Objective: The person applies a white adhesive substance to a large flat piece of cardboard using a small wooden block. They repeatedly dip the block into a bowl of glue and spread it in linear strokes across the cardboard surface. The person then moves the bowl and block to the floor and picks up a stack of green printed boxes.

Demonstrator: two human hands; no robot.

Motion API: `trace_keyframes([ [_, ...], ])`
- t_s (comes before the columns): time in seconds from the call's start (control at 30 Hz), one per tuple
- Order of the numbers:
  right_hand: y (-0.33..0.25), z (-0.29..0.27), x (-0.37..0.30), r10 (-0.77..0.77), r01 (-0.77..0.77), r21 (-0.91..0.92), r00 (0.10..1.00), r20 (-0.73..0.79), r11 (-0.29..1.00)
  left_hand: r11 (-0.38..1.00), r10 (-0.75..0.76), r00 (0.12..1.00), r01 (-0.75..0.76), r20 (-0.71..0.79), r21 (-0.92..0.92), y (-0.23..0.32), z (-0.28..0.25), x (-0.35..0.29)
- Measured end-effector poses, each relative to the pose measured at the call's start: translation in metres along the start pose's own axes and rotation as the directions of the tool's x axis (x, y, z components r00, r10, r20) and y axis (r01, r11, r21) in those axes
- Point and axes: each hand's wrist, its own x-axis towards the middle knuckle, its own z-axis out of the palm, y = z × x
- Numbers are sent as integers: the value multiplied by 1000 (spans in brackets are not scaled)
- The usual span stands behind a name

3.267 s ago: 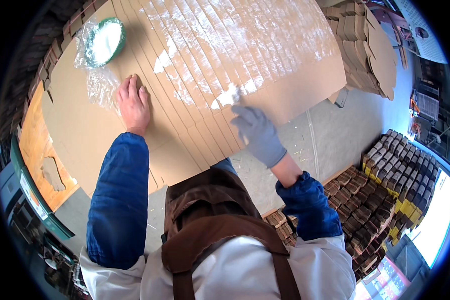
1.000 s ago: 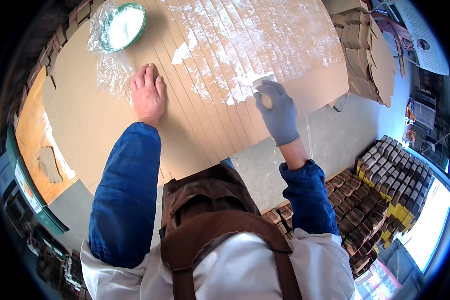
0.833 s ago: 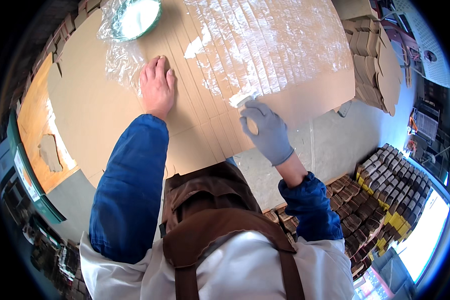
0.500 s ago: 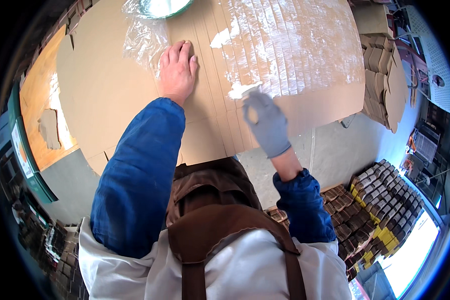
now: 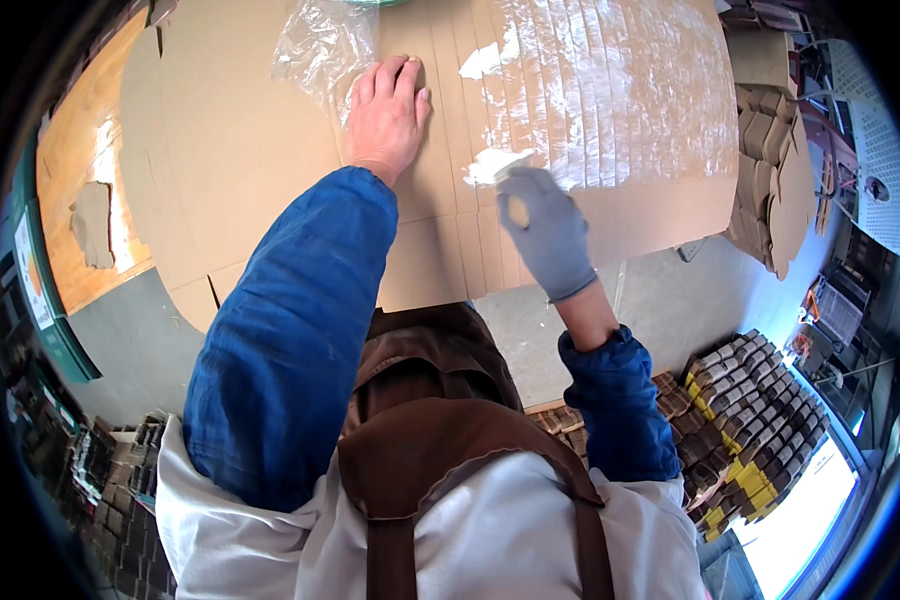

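Note:
Bare and palm down, my left hand (image 5: 386,115) presses on the brown cardboard sheets (image 5: 220,170), fingers stretched out beside a crumpled clear plastic film (image 5: 322,48). My right hand, in a grey glove (image 5: 548,232), is closed around a brush, whose pale handle (image 5: 517,211) shows between thumb and fingers. The brush's tip touches a thick white paste patch (image 5: 492,166) at the near left corner of a row of overlapping cardboard strips (image 5: 620,100). White streaks coat most of those strips. The bristles themselves are mostly hidden by glove and paste.
The green rim of a bowl (image 5: 375,2) shows at the top edge. Folded cardboard pieces (image 5: 765,180) are stacked to the right. A wooden board (image 5: 80,190) lies far left. Bundled brown stacks (image 5: 740,410) stand on the floor at lower right.
The view has shifted, so the cardboard sits higher and further right in the picture. My gloved hand has moved slightly left and nearer over the paste. My left hand stays put on the cardboard.

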Motion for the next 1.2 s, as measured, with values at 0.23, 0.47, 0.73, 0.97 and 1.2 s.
trace_keyframes([
  [0.23,3,15,-1,1,5,-47,994,113,999,1000,14,1000,-14,-10,-8,2,0,1],
  [0.47,33,-29,44,482,-281,768,875,-42,576,1000,-27,1000,27,15,4,2,-2,0],
  [0.73,8,8,131,369,-259,605,927,-62,753,999,-28,999,29,22,-20,2,-5,3],
  [0.97,23,20,159,228,-173,237,946,-231,956,999,-30,999,31,33,-29,1,-8,4],
  [1.2,49,17,149,222,-177,166,923,-314,970,993,-34,999,38,34,-114,2,-11,4],
])
